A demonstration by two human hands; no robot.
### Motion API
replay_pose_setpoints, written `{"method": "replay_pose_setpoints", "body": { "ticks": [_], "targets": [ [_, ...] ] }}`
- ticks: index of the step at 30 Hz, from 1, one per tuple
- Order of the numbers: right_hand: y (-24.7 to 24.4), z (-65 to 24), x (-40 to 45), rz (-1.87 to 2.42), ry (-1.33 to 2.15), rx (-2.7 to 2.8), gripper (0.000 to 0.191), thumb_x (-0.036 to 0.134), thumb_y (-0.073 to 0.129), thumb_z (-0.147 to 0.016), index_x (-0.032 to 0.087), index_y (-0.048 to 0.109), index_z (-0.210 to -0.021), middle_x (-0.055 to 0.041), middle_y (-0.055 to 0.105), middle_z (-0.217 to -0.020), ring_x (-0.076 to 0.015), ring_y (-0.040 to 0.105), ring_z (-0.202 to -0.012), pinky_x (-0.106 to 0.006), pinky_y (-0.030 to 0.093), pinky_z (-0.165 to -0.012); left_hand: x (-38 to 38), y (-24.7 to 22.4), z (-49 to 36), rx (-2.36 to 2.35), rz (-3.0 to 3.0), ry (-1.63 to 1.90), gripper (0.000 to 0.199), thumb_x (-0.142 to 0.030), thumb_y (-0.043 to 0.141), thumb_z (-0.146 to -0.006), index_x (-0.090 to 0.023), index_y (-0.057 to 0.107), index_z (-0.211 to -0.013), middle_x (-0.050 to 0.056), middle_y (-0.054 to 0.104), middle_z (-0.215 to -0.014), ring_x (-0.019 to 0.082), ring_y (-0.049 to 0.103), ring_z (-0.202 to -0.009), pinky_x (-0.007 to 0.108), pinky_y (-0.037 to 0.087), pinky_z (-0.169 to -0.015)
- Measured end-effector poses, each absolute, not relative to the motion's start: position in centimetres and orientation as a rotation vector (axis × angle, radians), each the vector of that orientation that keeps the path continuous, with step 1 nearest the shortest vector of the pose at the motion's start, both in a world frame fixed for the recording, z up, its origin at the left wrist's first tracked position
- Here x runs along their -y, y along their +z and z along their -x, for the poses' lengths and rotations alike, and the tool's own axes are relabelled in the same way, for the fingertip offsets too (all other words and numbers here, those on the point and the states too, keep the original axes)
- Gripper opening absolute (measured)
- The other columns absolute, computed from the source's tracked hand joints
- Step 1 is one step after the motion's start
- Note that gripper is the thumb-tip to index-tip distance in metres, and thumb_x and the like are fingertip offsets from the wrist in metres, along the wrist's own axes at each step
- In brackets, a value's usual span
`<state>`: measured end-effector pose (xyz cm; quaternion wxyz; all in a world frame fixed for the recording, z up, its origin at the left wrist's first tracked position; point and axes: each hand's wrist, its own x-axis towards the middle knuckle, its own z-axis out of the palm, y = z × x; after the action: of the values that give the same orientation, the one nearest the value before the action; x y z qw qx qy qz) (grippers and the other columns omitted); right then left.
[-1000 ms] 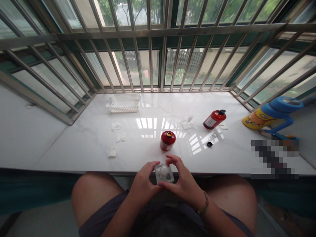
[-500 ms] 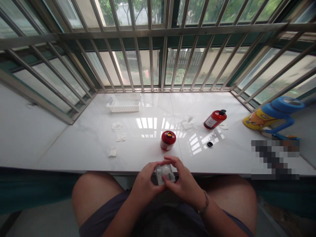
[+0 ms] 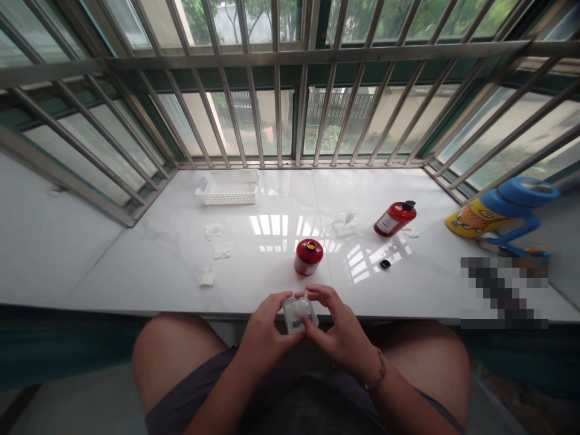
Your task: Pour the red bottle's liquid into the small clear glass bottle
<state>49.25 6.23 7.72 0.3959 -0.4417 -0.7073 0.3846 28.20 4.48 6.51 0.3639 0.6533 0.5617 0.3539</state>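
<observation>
Between my two hands, just over the table's front edge, is a small translucent square container (image 3: 294, 322) with a round whitish top, seen from above. My left hand (image 3: 265, 326) is closed around its left side, fingers at the far edge and thumb below. On the right, my right hand (image 3: 335, 323) grips it, with the thumb and fingertips close to the round top. Straight ahead stands a red bottle (image 3: 309, 258) without a cap, its orange-lit mouth facing up. A small black cap (image 3: 385, 264) lies to the right of it.
Farther right is a second red bottle (image 3: 393, 220) with a black cap. A white basket (image 3: 228, 196) sits at the back left. Crumpled tissues (image 3: 222, 251) lie on the left, clear plastic wrap (image 3: 347, 223) behind. A blue-yellow flask (image 3: 493, 208) is near the right wall. Metal bars (image 3: 290, 115) enclose the back.
The container has shifted slightly left and up and turned a little, showing more of its square outline. My right fingers have moved slightly around its top. Both bottles stay in place.
</observation>
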Motion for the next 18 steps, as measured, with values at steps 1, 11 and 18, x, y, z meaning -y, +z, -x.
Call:
{"method": "replay_pose_setpoints", "body": {
  "ticks": [1, 11, 18],
  "targets": [
    [7.77, -49.18, -6.22, 1.125, 0.942, 1.802, 0.058, 0.024, 0.074, -0.093, 0.029, 0.053, -0.146, -0.0107, 0.065, -0.14, -0.0284, 0.068, -0.129, -0.048, 0.056, -0.114, -4.5, 6.53, -28.22, -1.447, -1.678, 0.911, 0.063, -0.017, 0.085, -0.074, -0.027, 0.069, -0.134, 0.007, 0.076, -0.133, 0.029, 0.074, -0.122, 0.044, 0.062, -0.106],
    [7.34, -49.02, -6.01, 1.164, 0.957, 1.848, 0.068, 0.022, 0.072, -0.093, 0.029, 0.043, -0.154, -0.0112, 0.064, -0.145, -0.0288, 0.063, -0.137, -0.051, 0.05, -0.122, -4.32, 5.95, -28.19, -1.474, -1.676, 0.92, 0.062, -0.017, 0.083, -0.074, -0.026, 0.069, -0.134, 0.007, 0.076, -0.132, 0.028, 0.074, -0.12, 0.044, 0.063, -0.105],
    [7.49, -48.61, -5.88, 1.206, 0.92, 1.834, 0.062, 0.02, 0.069, -0.094, 0.03, 0.045, -0.151, -0.0089, 0.068, -0.131, -0.0283, 0.069, -0.126, -0.05, 0.056, -0.115, -4.35, 6.03, -28.26, -1.468, -1.671, 0.915, 0.062, -0.018, 0.084, -0.074, -0.026, 0.068, -0.134, 0.009, 0.076, -0.133, 0.03, 0.074, -0.121, 0.048, 0.061, -0.109]
  ]
}}
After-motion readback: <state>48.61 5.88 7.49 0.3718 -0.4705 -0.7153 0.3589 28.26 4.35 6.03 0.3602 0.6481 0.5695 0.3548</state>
